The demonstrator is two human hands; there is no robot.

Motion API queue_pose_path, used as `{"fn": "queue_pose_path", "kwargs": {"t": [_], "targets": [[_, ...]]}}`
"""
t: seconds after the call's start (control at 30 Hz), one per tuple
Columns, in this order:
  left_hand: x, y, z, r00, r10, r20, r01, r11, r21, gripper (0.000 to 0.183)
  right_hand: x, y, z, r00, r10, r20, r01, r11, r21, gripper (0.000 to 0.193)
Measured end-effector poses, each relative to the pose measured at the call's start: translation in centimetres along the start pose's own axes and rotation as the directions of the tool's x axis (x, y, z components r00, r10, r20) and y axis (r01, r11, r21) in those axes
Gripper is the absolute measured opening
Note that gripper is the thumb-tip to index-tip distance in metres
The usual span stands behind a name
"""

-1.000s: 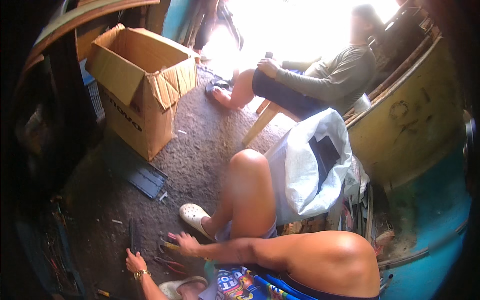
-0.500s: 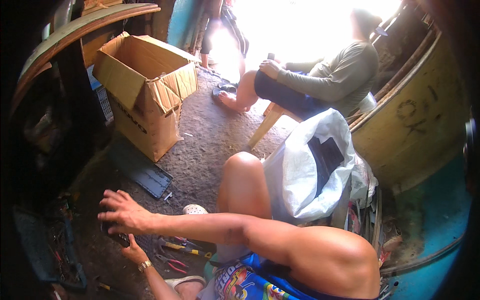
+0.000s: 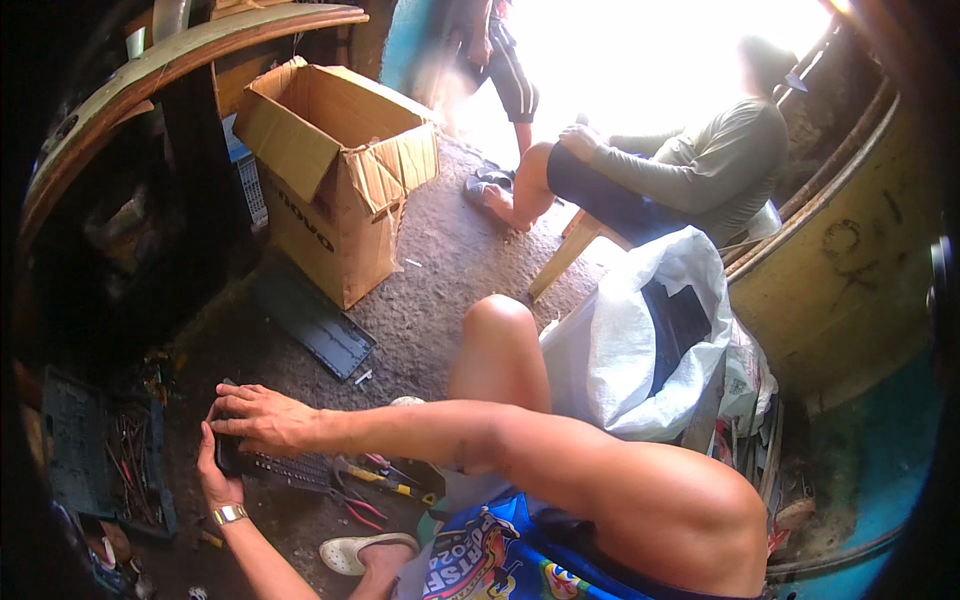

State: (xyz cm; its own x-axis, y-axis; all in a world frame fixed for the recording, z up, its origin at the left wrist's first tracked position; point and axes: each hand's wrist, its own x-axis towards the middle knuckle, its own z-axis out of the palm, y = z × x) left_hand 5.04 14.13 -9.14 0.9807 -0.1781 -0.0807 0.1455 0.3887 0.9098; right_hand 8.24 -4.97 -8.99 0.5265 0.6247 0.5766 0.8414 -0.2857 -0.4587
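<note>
A dark keyboard (image 3: 300, 468) with rows of keys is tilted low over the floor in front of me, at lower left. My left hand (image 3: 220, 478), wearing a wristwatch, grips its left end with the thumb up along the edge. Across from the other side comes my right hand (image 3: 262, 415), its fingers bent over the same end. The fingertips of the left hand are hidden under the keyboard. Beside its right end lie red-handled pliers (image 3: 360, 510) and a tool with a yellow and black handle (image 3: 385, 482).
An open dark tool case (image 3: 62, 455) holding several thin tools lies at far left. Ahead are a dark flat panel (image 3: 335, 345) and a tall open cardboard box (image 3: 335, 240). A white sack (image 3: 625, 370) of dark items stands right, near a seated person (image 3: 700, 160); another person stands behind.
My right hand was spread above the keyboard's end and has come down onto it with bent fingers. The left hand has moved up along that end. The whole view has shifted a little.
</note>
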Motion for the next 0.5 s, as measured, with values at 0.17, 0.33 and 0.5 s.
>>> {"fn": "queue_pose_path", "kwargs": {"t": [0.17, 0.33, 0.5], "targets": [[2.4, 0.1, -0.9, 0.980, -0.021, 0.196, 0.008, 0.998, 0.065, 0.059, -0.1, 0.7, -0.1, 0.996, -0.080, 0.026, 0.078, 0.993, 0.091, 0.062], [3.3, -0.1, -1.1, 0.995, -0.005, 0.096, -0.025, 0.952, 0.305, 0.063, -0.3, 0.8, -0.6, 0.997, -0.081, 0.013, 0.081, 0.997, 0.004, 0.064], [3.1, -0.6, -0.8, 0.991, 0.018, -0.136, 0.036, 0.924, 0.381, 0.055, -0.3, -0.1, -1.0, 0.997, -0.081, 0.000, 0.081, 0.996, -0.043, 0.060]]}}
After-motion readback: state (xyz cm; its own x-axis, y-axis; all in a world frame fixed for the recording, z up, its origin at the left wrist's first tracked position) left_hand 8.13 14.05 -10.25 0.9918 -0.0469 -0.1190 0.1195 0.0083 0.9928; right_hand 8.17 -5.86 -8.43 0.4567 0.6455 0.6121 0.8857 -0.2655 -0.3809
